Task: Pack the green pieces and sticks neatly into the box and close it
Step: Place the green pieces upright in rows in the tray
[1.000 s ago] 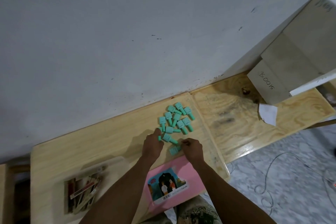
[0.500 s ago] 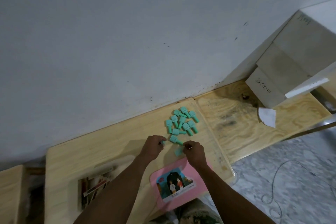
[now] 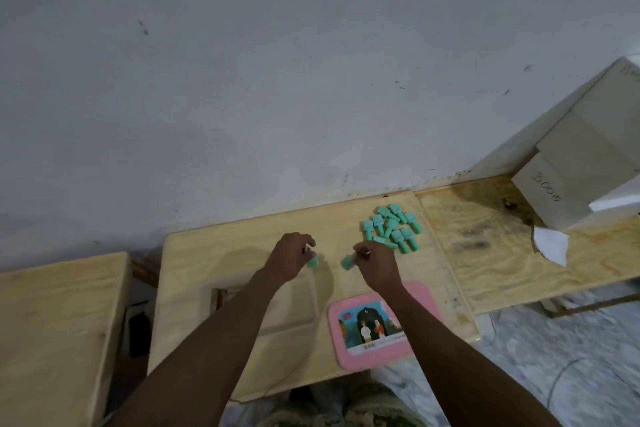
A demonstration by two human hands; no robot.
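Note:
Several green pieces (image 3: 391,231) lie in a cluster on the wooden table (image 3: 221,253), far right of centre. My left hand (image 3: 289,255) pinches one green piece (image 3: 312,262) above the table. My right hand (image 3: 375,262) pinches another green piece (image 3: 346,261) just left of the cluster. A shallow wooden box (image 3: 304,308) sits under my left forearm, with sticks (image 3: 218,298) partly visible at its left end. The pink lid with a picture (image 3: 367,326) lies near the table's front edge, under my right forearm.
A second wooden table (image 3: 502,253) adjoins on the right, bearing a white scrap of paper (image 3: 550,244) and stacked white cartons (image 3: 575,180). A lower wooden surface (image 3: 52,322) stands at the left. The wall runs close behind. A cable lies on the floor at the right.
Both hands have lifted away from the cluster, each with a green piece, and moved left toward the box. The view has swung left, so the cluster now sits further right.

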